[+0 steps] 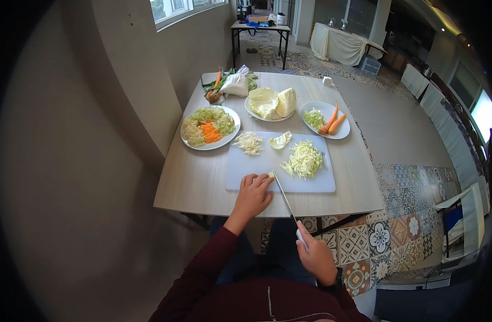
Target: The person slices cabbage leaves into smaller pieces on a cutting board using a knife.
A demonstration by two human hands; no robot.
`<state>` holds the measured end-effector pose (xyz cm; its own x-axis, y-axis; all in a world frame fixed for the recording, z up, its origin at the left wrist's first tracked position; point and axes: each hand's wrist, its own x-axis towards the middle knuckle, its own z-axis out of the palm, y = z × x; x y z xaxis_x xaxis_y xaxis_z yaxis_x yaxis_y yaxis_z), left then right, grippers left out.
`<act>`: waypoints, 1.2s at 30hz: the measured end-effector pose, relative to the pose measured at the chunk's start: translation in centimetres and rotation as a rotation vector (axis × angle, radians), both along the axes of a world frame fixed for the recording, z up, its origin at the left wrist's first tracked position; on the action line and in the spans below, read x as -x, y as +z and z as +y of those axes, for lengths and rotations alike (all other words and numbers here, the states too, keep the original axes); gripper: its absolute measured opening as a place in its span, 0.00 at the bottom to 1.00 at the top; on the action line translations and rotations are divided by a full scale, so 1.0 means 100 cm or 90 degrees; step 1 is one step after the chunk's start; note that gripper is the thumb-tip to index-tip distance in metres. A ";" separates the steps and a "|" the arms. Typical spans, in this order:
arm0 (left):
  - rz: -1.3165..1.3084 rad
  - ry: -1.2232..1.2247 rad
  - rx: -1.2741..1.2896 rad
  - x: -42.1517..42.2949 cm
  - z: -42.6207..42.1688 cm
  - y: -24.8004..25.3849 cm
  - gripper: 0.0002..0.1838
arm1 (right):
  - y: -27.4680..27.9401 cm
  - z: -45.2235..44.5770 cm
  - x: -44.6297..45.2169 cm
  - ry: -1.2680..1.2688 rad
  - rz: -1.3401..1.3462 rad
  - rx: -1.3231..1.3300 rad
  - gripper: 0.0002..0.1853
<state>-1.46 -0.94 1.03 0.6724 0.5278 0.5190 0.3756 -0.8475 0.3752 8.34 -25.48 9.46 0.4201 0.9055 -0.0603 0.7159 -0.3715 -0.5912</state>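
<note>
One knife (286, 197), white-handled, wrapped up in your right hand (314, 256), with your fingers closed around the grip. Its blade angles away from you over the near edge of the cutting board (240, 172). Your left hand (253, 194) is on the near part of the board, palm down, fingers bent, fingertips holding a small pale piece (271, 174) right by the blade tip. Can't tell what that piece is, your fingers cover some of it.

Farther up the same board you've got a heap of pale green shreds (304, 160) on the right, some whitish strips (249, 143) on the left, and a loose cabbage leaf (280, 140) between them near the far edge.

Past the board, the left plate (237, 124) has more shreds sorted around a bright orange patch (210, 131). The middle plate (271, 120) holds two big cabbage chunks (264, 103), and the right plate (323, 106) has two whole carrots (326, 126) next to a little green pile (313, 117).

Your table (358, 188) also has a plastic bag of something white (235, 85) at the far left corner, leaning in among some leafy greens (210, 86). Dark band (339, 276) on your right wrist too, just past the sleeve.
</note>
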 end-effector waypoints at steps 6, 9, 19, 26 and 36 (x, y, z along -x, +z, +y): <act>-0.004 -0.002 0.000 0.000 0.000 0.001 0.23 | -0.008 0.011 -0.002 -0.006 0.020 -0.024 0.29; 0.000 -0.002 -0.002 0.000 -0.001 0.002 0.23 | -0.010 0.028 -0.003 -0.014 0.028 -0.021 0.29; -0.002 0.000 -0.002 0.000 0.000 -0.001 0.25 | -0.006 0.050 0.000 -0.028 -0.016 0.015 0.29; -0.004 -0.002 -0.001 -0.001 0.001 0.000 0.25 | -0.008 0.013 -0.005 0.000 0.008 -0.021 0.30; -0.005 0.001 -0.005 0.000 0.000 0.000 0.23 | 0.004 0.014 -0.013 -0.027 -0.035 -0.040 0.28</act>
